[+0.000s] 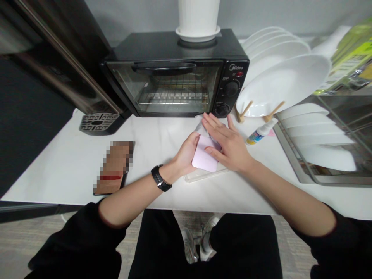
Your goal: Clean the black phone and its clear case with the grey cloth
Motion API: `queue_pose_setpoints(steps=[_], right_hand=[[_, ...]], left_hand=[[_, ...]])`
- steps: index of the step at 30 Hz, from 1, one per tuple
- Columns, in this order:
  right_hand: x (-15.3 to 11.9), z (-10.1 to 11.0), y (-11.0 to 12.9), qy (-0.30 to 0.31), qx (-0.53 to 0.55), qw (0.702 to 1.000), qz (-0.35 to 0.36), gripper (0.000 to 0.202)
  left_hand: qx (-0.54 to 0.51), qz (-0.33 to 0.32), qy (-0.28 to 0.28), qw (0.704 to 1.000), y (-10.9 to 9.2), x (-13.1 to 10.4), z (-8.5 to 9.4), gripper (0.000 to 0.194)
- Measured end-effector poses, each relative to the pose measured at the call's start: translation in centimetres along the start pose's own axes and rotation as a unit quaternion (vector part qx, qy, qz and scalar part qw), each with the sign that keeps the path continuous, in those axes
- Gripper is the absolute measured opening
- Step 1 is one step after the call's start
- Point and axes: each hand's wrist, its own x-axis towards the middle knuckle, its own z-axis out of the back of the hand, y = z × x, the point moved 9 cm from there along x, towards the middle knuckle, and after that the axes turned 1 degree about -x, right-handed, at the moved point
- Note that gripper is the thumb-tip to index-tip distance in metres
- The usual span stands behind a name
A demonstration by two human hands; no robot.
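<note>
A flat pale pink piece with rounded corners (205, 154) is held in my left hand (186, 153), its thumb on the upper edge. Over it lies my right hand (229, 145), fingers stretched out and the thumb resting on the pink surface. A greyish, translucent wrapping (202, 129) shows above the pink piece, partly covered by my right fingers. Under both hands a clear, shallow tray or lid (197, 176) rests on the white counter (174, 195). A small spray bottle (259, 133) lies to the right of my right hand.
Behind the hands stands a black toaster oven (174, 73) with a white pot (199, 17) on top. White plates (286, 83) stand in a wooden rack at the right, beside a dish basin (305, 170). A phone (113, 166) lies left; a drip tray (99, 123) is behind it.
</note>
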Motion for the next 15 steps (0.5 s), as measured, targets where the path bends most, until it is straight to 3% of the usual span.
queue_pose_setpoints(steps=[4,9,12,15], right_hand=[[-0.1,-0.9,2.5,0.024,0.043,0.996,0.076,0.079],[-0.6,-0.9,5.0,0.022,0.070,0.981,0.177,0.068],[-0.5,0.2,4.3,-0.007,0.032,0.987,0.158,0.059],[-0.1,1.1,2.5,-0.026,-0.022,0.996,0.085,0.058]], left_hand=[[-0.070,-0.008,-0.033,0.997,-0.8,-0.3,0.0,0.040],[-0.064,-0.050,-0.030,0.996,-3.7,-0.6,0.4,0.066],[-0.063,-0.081,-0.033,0.994,-4.9,-1.0,0.2,0.066],[-0.064,-0.106,-0.062,0.990,-5.2,-1.3,0.2,0.053]])
